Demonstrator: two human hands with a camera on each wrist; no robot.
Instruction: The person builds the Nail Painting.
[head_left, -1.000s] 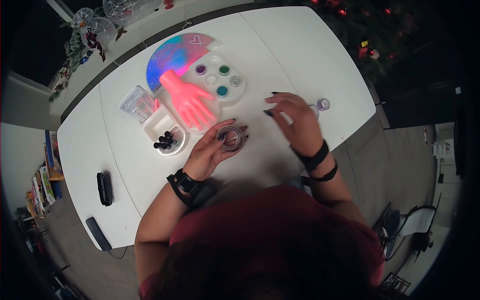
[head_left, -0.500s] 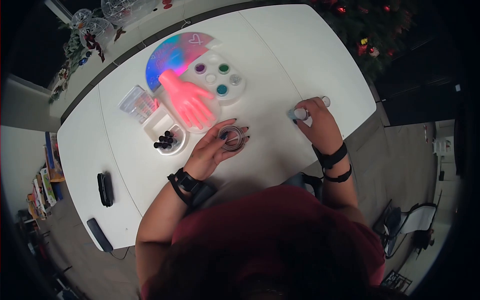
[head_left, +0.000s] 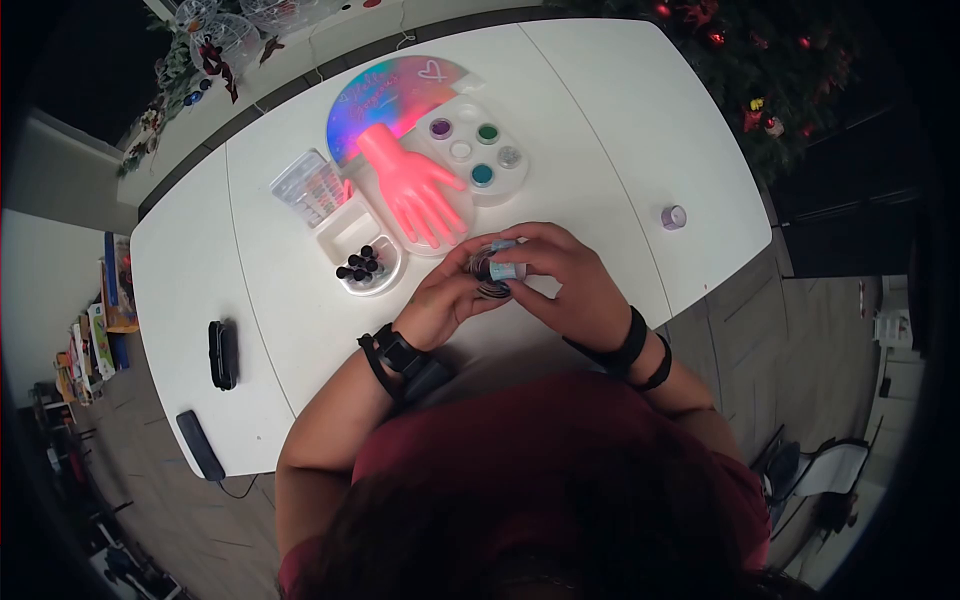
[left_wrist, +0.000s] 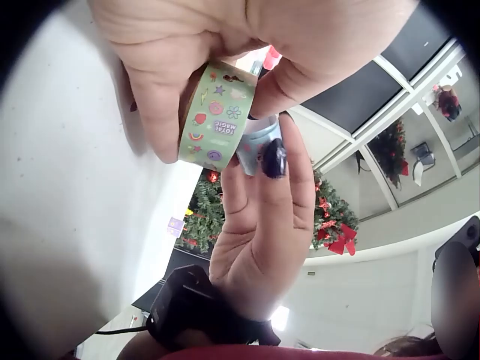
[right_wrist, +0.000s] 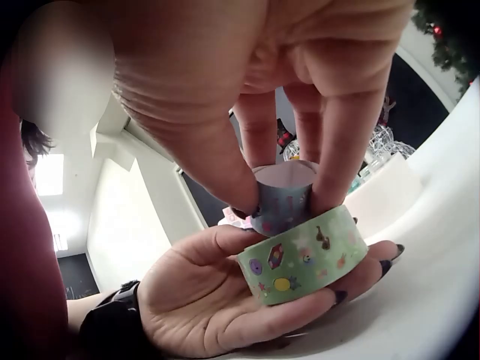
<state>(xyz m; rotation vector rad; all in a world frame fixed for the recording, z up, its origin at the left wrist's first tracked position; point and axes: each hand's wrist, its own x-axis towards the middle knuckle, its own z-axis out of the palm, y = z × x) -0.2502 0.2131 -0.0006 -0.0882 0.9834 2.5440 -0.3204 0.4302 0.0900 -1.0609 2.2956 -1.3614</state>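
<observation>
My left hand [head_left: 440,305] grips a wide roll of pale green sticker tape [left_wrist: 214,120] printed with small stars, flowers and rainbows. In the right wrist view, its fingers and thumb hold the roll from below and the side. Between thumb and fingers, my right hand [head_left: 570,285] pinches a smaller light blue printed tape roll [right_wrist: 285,199]. That small roll is right at the green roll's upper opening, its lower end overlapping the rim. Dark polish shows on the nails. On the table's right side stands a small lilac tape roll [head_left: 673,217].
Beyond my hands, a glowing pink model hand [head_left: 415,190] stands before a rainbow half-round board [head_left: 385,95]. Beside it are a white tray with glitter pots [head_left: 487,133], a clear box [head_left: 308,187] and several black-capped bottles [head_left: 360,265]. Two black cases [head_left: 223,355] lie at left.
My right hand reached to the table's right side, picked up the light blue roll and brought it left to the green roll. The left hand keeps its hold on the green roll.
</observation>
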